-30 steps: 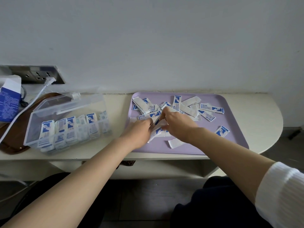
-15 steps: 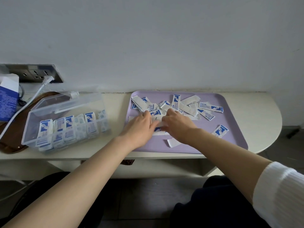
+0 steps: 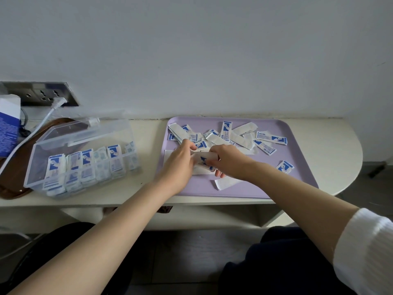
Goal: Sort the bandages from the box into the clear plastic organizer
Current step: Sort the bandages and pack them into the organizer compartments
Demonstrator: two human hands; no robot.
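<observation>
Blue-and-white wrapped bandages (image 3: 238,136) lie scattered over a lilac tray (image 3: 297,184) on the pale table. My left hand (image 3: 180,165) and my right hand (image 3: 228,159) meet over the tray's left half, both pinching a small stack of bandages (image 3: 203,156) between them. The clear plastic organizer (image 3: 80,160) stands to the left with its lid tipped back; several of its compartments hold upright bandages. The blue bandage box (image 3: 8,126) leans at the far left edge.
A wall socket (image 3: 44,94) with a white plug and cable (image 3: 36,128) sits behind the organizer. A brown wooden tray (image 3: 12,167) lies under the organizer's left side. The table's rounded right end (image 3: 344,158) is bare. My dark-clothed legs are below the table.
Both hands have drawn together and lifted a small stack of bandages off the tray, where before they were pressing and gathering pieces flat on it.
</observation>
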